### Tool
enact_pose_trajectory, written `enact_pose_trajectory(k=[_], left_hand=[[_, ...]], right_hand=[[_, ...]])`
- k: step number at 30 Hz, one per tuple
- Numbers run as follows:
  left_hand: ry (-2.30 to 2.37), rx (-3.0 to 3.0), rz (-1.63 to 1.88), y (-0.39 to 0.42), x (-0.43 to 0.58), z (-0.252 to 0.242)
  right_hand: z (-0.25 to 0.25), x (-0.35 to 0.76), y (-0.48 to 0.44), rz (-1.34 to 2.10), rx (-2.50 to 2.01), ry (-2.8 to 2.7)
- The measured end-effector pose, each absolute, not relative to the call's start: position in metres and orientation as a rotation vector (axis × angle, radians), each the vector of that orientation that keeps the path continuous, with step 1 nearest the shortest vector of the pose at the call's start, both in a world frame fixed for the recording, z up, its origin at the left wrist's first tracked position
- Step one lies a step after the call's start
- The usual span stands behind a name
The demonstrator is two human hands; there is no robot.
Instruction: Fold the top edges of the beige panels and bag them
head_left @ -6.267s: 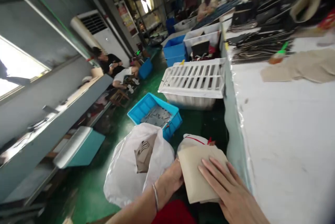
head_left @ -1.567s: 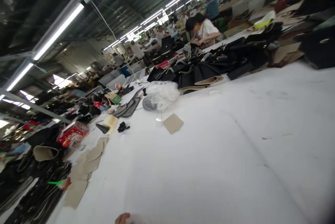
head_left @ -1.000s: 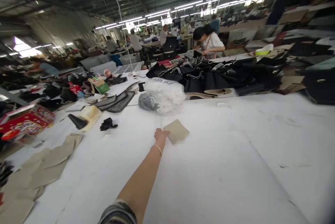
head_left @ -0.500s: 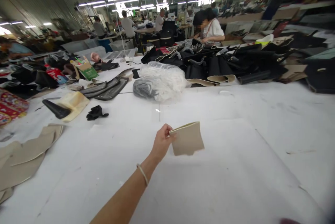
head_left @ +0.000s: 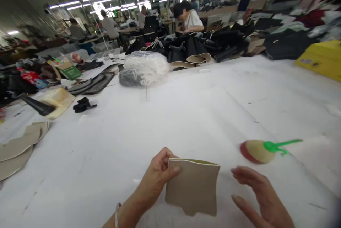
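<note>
A flat taupe piece (head_left: 193, 187), looking like two layers with pale edges, is pinched at its upper left corner by my left hand (head_left: 157, 174). The thumb lies on its front face and the fingers are behind. My right hand (head_left: 262, 197) is apart from the piece, to its right, with thumb and fingers spread and nothing between them. Beyond the right hand, a squeeze bottle (head_left: 258, 151) with a reddish base and a green nozzle lies on the white table (head_left: 149, 128).
Taupe pieces (head_left: 23, 142) lie at the left, near a black scrap (head_left: 84, 104) and a yellowish container (head_left: 60, 101). A clear plastic bundle (head_left: 145, 68) and black bags (head_left: 194, 46) line the back. A yellow box (head_left: 321, 59) stands at right. A person (head_left: 190, 18) works beyond the table.
My left hand has brought the taupe piece down and closer. My right hand has come into view from the right. The view has turned right, showing the bottle and yellow box.
</note>
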State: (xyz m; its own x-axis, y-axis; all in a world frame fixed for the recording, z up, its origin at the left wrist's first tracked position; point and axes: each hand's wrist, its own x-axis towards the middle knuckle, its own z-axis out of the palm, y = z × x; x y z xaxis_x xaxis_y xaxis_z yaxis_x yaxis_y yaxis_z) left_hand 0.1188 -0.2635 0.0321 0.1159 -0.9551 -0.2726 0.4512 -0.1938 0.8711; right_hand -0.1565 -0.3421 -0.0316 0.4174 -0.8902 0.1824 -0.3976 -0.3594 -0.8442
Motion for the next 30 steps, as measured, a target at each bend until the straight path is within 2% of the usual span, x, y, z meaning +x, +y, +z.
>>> enact_pose_trajectory(k=[3,8,13,16,23,30], left_hand=[[-0.582,1.094,-1.47,-0.234,0.09,0.027],[-0.536,1.042,-1.547,-0.174,0.047,0.014],[-0.528,1.035,-1.555,-0.127,0.019,0.003],[-0.544,1.023,-1.549,-0.11,0.011,0.002],[-0.492,0.988,-1.497,-0.087,0.004,0.004],[-0.471,1.042,-1.512,-0.077,0.012,0.003]], right_hand=[[-0.014,-0.138,-0.32,-0.757,-1.752,0.863],[-0.008,-0.151,-0.261,-0.667,-1.516,0.803],[-0.011,-0.174,-0.215,-0.871,-1.849,0.779],[-0.005,-0.176,-0.201,-0.835,-2.045,0.702],[0.001,-0.167,-0.182,-0.835,-2.218,0.697],[-0.002,-0.155,-0.181,-1.093,-2.517,0.516]])
